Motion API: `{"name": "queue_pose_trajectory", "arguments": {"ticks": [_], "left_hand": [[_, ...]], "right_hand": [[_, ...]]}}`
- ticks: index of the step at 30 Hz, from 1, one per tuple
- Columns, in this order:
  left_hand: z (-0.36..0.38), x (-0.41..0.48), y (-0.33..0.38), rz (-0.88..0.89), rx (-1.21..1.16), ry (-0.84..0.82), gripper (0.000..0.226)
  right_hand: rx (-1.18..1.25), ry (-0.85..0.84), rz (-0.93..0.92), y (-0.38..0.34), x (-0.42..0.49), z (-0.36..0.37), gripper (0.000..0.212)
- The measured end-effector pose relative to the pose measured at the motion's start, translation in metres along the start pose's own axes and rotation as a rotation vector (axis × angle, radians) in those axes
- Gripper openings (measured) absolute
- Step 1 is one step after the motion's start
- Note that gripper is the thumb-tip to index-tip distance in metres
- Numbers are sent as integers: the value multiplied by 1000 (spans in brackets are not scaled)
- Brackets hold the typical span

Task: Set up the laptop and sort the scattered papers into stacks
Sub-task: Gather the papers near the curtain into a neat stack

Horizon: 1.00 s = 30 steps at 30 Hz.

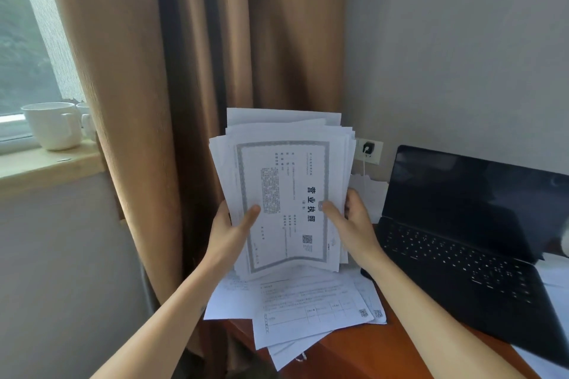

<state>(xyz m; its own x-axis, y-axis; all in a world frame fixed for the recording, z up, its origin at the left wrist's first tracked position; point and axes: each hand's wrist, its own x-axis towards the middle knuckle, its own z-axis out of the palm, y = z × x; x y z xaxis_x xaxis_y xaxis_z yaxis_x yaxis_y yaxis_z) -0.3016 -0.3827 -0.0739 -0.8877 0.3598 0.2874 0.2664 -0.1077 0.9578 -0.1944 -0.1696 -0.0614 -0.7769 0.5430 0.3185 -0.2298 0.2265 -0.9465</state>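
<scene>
I hold a thick bundle of printed papers (pixel 286 169) upright above the desk, a bordered certificate sheet facing me. My left hand (pixel 229 229) grips the bundle's left edge, thumb across the front. My right hand (pixel 349 220) grips the right edge, thumb on the front sheet. Under the bundle, loose papers (pixel 308 314) lie fanned on the wooden desk (pixel 363 351), some hanging over its left edge. The black laptop (pixel 468 243) stands open at the right, its screen dark.
Brown curtains (pixel 197 71) hang behind the papers. Two white mugs (pixel 54 126) stand on the window sill at the left. A wall socket (pixel 369 149) with a plugged-in charger and white cable sits behind the desk. More white paper (pixel 554 277) lies under the laptop's right side.
</scene>
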Motion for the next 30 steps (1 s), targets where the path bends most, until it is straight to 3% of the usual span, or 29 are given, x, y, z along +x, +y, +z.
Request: {"name": "queue_pose_trajectory", "arguments": {"ticks": [4,9,15,26,30], "left_hand": [[-1,11,17,42,-28,6,62],[2,8,16,-7,-50,-39,42],[5,8,35,86,-86,47,61],[12,15,46,80,-21,184,42],[5,14,37,15,25,143,39]], "right_hand": [[59,24,-37,-13,8,2,31],[71,24,-72,-16,5,3,37],[88,31,-117,-25,5,6,44],[63,46,-152,-26,10,7,39],[42,29,-128,-24,10,2,40]]}}
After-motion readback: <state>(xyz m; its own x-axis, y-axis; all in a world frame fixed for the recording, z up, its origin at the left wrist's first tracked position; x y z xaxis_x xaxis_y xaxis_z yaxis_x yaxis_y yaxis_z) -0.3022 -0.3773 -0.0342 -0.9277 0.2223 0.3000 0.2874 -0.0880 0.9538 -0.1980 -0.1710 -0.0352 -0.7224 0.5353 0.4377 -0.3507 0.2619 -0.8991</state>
